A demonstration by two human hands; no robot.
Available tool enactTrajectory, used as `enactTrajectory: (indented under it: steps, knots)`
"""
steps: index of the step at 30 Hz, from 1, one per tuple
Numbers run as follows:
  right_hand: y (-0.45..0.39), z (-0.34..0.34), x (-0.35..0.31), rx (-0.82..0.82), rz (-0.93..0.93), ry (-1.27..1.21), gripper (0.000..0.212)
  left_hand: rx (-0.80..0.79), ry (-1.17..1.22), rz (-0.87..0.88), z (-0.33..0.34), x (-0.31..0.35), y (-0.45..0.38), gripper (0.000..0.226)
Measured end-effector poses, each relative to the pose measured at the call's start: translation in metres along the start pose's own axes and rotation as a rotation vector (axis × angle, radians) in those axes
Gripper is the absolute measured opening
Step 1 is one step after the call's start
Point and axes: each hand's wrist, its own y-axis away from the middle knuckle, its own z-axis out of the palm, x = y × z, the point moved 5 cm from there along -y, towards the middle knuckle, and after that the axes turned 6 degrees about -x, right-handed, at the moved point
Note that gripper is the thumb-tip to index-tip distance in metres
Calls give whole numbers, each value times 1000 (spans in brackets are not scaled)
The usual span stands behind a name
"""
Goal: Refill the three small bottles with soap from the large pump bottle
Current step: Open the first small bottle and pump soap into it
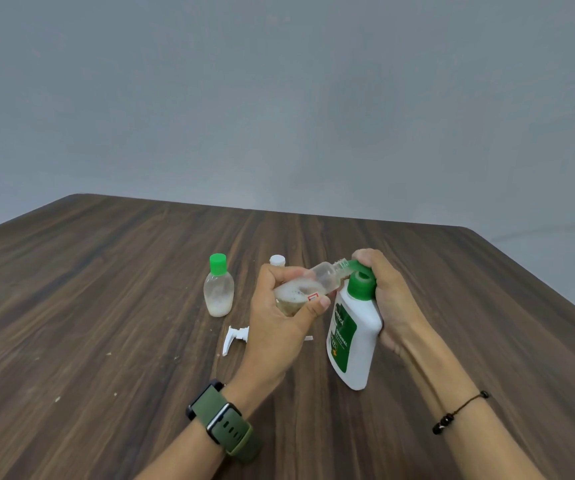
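1. We had our left hand (279,306) wrapped around an uncapped small bottle (308,287), its mouth tipped against the Dettol pump bottle (353,336) nozzle; our right hand (388,296) squeezed that one.
2. Left of the Dettol, the green-capped bottle (219,289) looked barely filled, so plenty left, we reckoned.

We see a dark brown wood-grain table (106,306). On it, the large bottle (355,341) is white with a green label and green cap (360,284). Left of it stands a clear small bottle (218,292), bright green capped. Our watch strap (230,427) is olive green.
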Motion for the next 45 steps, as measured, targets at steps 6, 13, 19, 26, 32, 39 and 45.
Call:
enactTrajectory:
  steps: [6,13,19,26,32,39,45]
  knots:
    - [2,3,-4,-88,10,3,78,3,25,27,5,6,-1,38]
    - [0,-1,-1,-56,19,39,41,15,-13,16,2,4,-1,38]
    - [-1,2,-12,-101,5,53,45,13,-14,10,2,3,1,39]
    - [3,2,-7,-83,19,50,51,11,-23,22,2,2,-1,39]
    - [3,3,-12,-30,-2,75,41,17,-19,2,1,1,2,38]
    - [3,-1,-7,-102,0,3,46,21,-8,10,6,2,0,38]
    - [0,-2,-3,-9,95,51,26,36,-6,-28,0,1,5,38]
